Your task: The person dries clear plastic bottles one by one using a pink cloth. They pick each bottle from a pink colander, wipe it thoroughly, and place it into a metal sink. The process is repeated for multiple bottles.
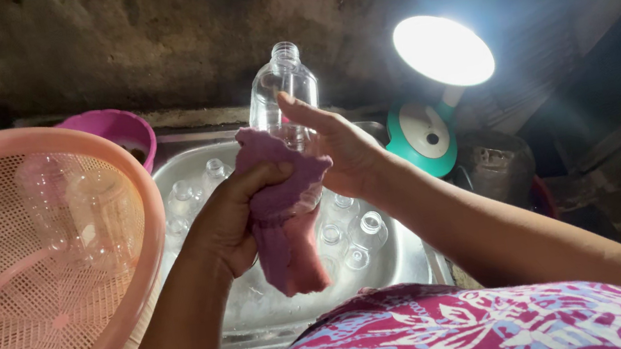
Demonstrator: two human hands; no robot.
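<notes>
Bottle [282, 92], clear plastic, uncapped, upright between both hands above sink [410, 254]. Right hand [344, 152] wrapped round its lower body from behind; left hand [231, 220] closed on purple cloth [286, 228], pressed against bottle's side. Probably light, thin-walled, easily dented, slippery if wet; best gripped round the middle, not the neck. More bottles [353, 234] below hands; pink basket [35, 268] left of left hand.

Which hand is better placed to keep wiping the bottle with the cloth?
Left. The left hand already grips the purple cloth against the clear bottle; the right hand is occupied holding that bottle.
</notes>
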